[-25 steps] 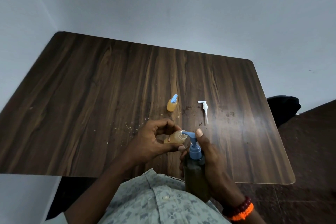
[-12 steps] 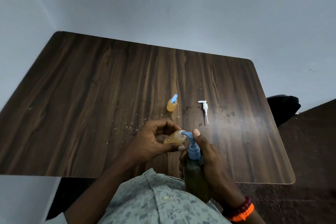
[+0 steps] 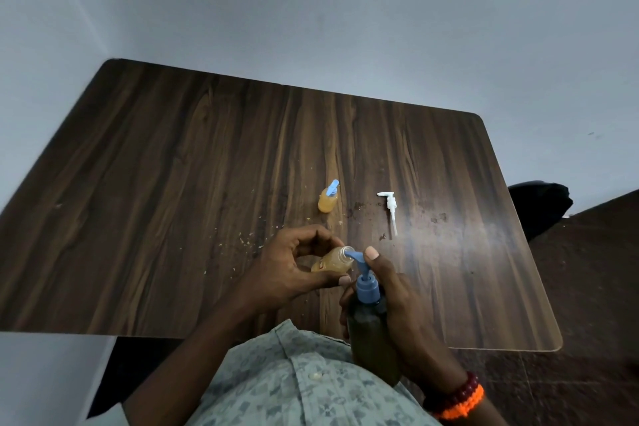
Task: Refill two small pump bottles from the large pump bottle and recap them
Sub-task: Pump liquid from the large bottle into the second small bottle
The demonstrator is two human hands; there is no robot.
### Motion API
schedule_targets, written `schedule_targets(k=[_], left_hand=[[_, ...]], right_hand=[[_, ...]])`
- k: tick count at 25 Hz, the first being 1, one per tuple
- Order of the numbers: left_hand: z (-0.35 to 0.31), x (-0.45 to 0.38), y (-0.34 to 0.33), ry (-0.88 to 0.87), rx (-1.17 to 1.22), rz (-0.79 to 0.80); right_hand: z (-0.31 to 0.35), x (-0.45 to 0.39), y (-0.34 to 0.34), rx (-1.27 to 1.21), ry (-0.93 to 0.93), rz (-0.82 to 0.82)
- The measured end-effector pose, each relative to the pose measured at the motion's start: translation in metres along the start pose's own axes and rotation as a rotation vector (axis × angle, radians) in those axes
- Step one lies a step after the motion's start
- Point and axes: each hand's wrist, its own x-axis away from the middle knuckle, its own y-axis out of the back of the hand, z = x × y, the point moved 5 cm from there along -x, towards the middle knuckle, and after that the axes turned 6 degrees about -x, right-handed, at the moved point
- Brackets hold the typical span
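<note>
My right hand (image 3: 401,308) grips the large dark bottle (image 3: 371,339) near my chest, its index finger lying on the blue pump head (image 3: 363,270). The pump's spout points into the open mouth of a small uncapped bottle (image 3: 333,261) of amber liquid. That bottle is tilted and held between the thumb and fingers of my left hand (image 3: 294,270). A second small orange bottle (image 3: 327,201) with a blue pump cap stands on the table beyond my hands. A loose white pump cap (image 3: 390,209) lies to its right.
The dark wooden table (image 3: 173,201) carries scattered crumbs and stains around the bottles. Grey walls close the far and left sides. A dark object (image 3: 539,204) sits on the floor past the table's right edge.
My right index finger and the blue pump head shifted slightly; the small bottle stays at the spout. Nothing else moved.
</note>
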Motion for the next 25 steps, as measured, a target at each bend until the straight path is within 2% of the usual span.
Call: schedule_targets(k=[6, 11, 15, 19, 25], left_hand=[[0.003, 0.001, -0.003, 0.025, -0.052, 0.027], [-0.001, 0.0, -0.002, 0.01, -0.031, 0.023], [-0.001, 0.0, -0.002, 0.016, -0.018, 0.02], [0.004, 0.002, -0.004, 0.025, -0.056, 0.048], [0.004, 0.003, -0.005, 0.042, -0.016, 0.049]], right_hand=[[-0.012, 0.003, 0.007, -0.03, -0.077, -0.067], [-0.005, 0.005, 0.007, -0.093, -0.206, 0.111], [-0.006, 0.005, 0.003, -0.113, -0.216, 0.121], [-0.013, 0.007, 0.007, -0.136, -0.221, 0.025], [0.002, 0.015, 0.004, -0.074, -0.349, 0.086]])
